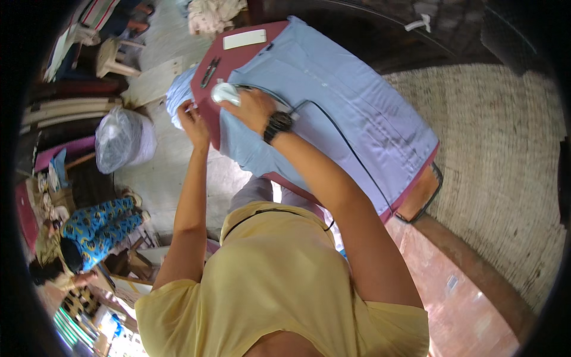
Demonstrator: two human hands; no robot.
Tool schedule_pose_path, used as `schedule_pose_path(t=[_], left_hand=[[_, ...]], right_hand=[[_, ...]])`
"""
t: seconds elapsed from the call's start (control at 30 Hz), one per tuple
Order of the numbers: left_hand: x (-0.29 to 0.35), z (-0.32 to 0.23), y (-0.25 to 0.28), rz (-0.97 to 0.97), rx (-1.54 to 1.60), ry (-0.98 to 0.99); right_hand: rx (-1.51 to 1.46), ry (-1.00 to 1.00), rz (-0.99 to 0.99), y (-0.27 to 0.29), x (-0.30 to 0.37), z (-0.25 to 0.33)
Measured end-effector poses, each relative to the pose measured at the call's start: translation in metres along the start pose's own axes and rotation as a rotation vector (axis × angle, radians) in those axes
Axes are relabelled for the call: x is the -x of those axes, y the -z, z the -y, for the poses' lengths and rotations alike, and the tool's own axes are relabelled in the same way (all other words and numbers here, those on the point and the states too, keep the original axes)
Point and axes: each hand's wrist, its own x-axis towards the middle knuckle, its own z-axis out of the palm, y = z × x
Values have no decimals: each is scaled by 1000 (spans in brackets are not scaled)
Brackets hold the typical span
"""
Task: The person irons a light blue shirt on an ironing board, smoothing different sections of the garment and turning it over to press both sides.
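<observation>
A light blue shirt (351, 107) lies spread over a maroon ironing board (205, 110). My right hand (254, 110), with a dark watch at the wrist, is closed around a white iron (226, 93) resting on the cloth at the board's left end. The iron's soleplate is hidden. A dark cord (339, 128) runs from it across the shirt to the near right edge. My left hand (193, 124) is at the board's left edge, fingers bent and apart, beside a part of light blue cloth (180, 95) that hangs over the side. Whether it touches that cloth is unclear.
On the board's far end lie a white flat rectangular thing (244, 39) and a small dark tool like thread snips (209, 72). A stuffed clear plastic bag (124, 140) and a stool (116, 58) stand to the left. A person in patterned blue clothing (101, 229) is at the lower left.
</observation>
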Motion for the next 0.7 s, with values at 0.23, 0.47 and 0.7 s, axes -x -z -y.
schedule_pose_path(t=[0.23,0.47,0.7], left_hand=[[39,-26,-7,73,39,-242],[118,-73,-71,742,-202,-650],[146,-56,-87,828,-614,-871]], right_hand=[[76,-111,-72,-2,16,-1],[175,-384,-330,65,214,-69],[334,-724,-456,157,362,-151]])
